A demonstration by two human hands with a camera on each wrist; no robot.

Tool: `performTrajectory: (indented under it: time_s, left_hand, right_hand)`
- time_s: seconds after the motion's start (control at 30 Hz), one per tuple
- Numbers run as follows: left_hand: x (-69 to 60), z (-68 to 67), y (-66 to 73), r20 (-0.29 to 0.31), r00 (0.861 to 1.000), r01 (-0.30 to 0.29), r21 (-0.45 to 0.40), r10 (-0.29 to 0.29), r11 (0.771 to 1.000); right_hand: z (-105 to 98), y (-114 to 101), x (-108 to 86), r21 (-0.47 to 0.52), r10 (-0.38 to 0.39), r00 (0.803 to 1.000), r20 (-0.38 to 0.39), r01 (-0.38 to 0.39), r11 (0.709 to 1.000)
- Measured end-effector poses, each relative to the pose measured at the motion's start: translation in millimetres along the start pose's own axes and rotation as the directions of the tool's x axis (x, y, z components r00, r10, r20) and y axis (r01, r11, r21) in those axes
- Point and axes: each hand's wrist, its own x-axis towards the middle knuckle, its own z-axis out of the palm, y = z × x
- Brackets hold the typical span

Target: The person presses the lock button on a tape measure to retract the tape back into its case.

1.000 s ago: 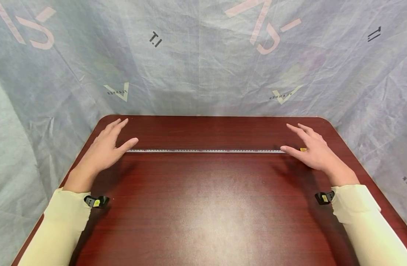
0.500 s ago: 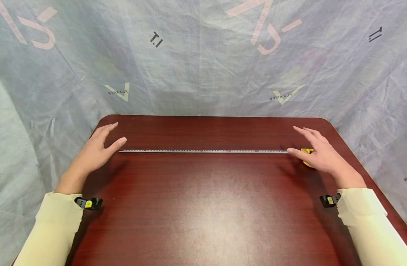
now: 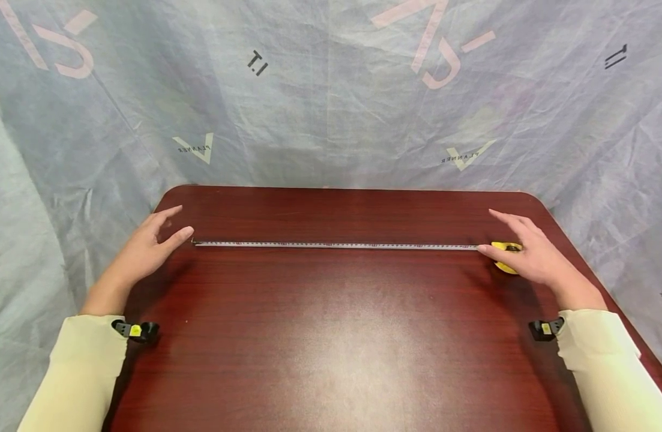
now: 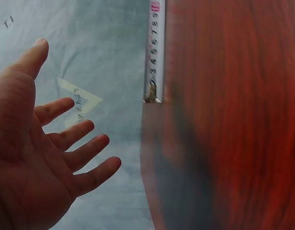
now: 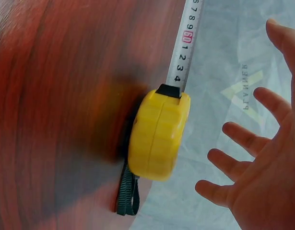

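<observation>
Above the worktop, relaxed, released left hand and right hand flank a tape measure, its strap distinct only from the right wrist, wide room nearside.

The sheet reads "PLANNER" (plus "T.I"), the tape blade "60".

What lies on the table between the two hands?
The pulled-out tape strip, lying straight across the table; the head view shows it.
</observation>
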Motion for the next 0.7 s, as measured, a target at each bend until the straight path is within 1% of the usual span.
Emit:
performTrajectory:
  time_s: [0.27, 0.47, 0.7]
  left_hand:
    - [1.2, 2.4, -15.9, 0.029, 1.0, 0.004, -0.011, -0.004, 1.0]
    - [2.1, 6.2, -21.5, 0.046, 0.999, 0.011, -0.017, -0.011, 1.0]
    - [3.3, 7.2, -27.0, 0.058, 0.998, 0.02, 0.001, -0.02, 1.0]
  right_hand:
    - [0.1, 10.1, -3.2, 0.012, 0.026, 1.0, 0.003, -0.026, 1.0]
    - [1.8, 18.1, -5.6, 0.0, 0.031, 1.0, -0.003, -0.031, 1.0]
    - [7.7, 25.5, -6.2, 0.032, 0.018, 1.0, -0.007, -0.017, 0.999]
